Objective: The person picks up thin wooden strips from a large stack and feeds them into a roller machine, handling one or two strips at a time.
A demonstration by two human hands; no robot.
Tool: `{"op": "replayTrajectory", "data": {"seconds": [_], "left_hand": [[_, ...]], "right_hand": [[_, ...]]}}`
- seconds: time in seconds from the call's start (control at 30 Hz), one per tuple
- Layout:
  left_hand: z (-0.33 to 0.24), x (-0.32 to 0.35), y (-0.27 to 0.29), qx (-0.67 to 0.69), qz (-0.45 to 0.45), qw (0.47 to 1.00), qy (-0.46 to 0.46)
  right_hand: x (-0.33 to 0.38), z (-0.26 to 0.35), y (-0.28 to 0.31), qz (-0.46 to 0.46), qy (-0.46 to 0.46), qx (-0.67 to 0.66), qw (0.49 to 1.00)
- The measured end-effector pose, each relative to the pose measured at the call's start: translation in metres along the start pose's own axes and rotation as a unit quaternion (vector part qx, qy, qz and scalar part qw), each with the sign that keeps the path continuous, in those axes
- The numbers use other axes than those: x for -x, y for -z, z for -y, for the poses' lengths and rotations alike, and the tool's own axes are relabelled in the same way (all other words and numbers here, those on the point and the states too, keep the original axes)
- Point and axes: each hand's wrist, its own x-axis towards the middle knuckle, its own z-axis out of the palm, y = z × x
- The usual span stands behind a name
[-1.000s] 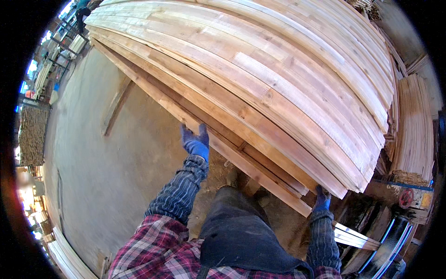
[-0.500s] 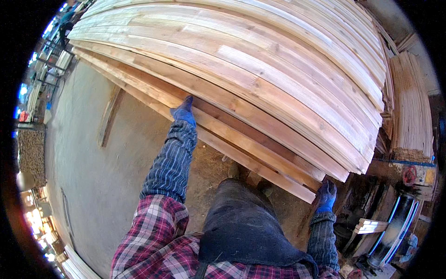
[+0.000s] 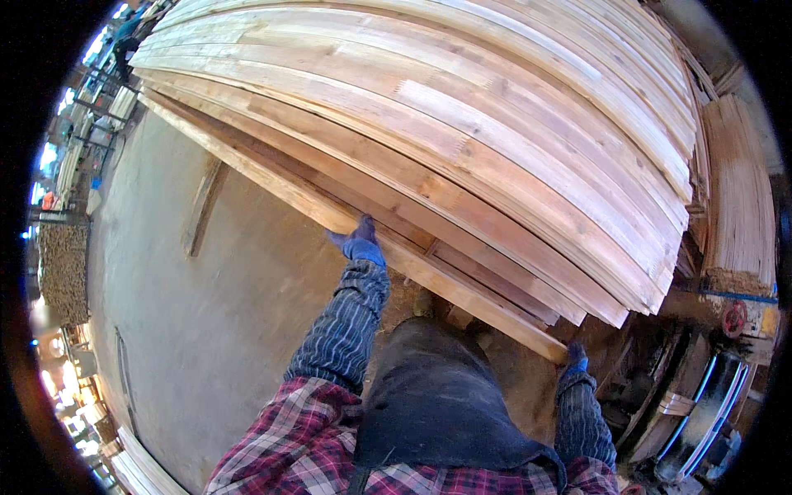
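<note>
A long wooden board (image 3: 483, 307) slants across in front of me, from the far left toward my right side. My left hand (image 3: 360, 241), in a blue glove, is closed around its edge near the middle. At the board's right end is my right hand (image 3: 577, 360), also gloved in blue, with its fingers closed against the end and partly hidden. Beyond the board lies a wide stack of pale planks (image 3: 495, 157). Along its near side, several lower boards stick out below the top layer, and a dark gap separates them from the held board.
A loose wooden beam (image 3: 206, 206) lies on the concrete floor (image 3: 165, 322) at left. To the right are another pile of thin boards (image 3: 737, 190), a red handwheel (image 3: 733, 318) and a dark machine part with shiny metal strips (image 3: 708, 412). Racks line the far left.
The held board has come nearer to me and away from the stack. My left hand has moved right and toward me; my right hand has shifted slightly nearer, at the board's end.
</note>
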Motion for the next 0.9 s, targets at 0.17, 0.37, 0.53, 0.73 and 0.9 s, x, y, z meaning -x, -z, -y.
{"op": "replayTrajectory", "data": {"seconds": [0.17, 0.37, 0.53, 0.73, 0.9], "left_hand": [[-0.015, 0.001, 0.009, 0.057, 0.027, 0.992, 0.112], [0.0, -0.008, 0.016, 0.12, 0.038, 0.986, 0.111], [-0.003, -0.004, 0.019, 0.112, -0.015, 0.982, 0.155], [-0.005, -0.003, 0.014, 0.081, -0.001, 0.975, 0.206], [0.015, -0.003, 0.008, 0.108, -0.026, 0.976, 0.186]], "right_hand": [[0.051, 0.04, -0.069, -0.001, -0.176, 0.12, 0.977], [0.005, 0.042, -0.011, 0.232, 0.021, 0.507, 0.83], [0.012, 0.061, -0.072, 0.327, 0.18, 0.787, 0.491], [0.149, 0.097, -0.249, 0.513, 0.216, 0.59, 0.585], [0.205, 0.087, -0.363, 0.512, 0.162, 0.676, 0.505]]}}
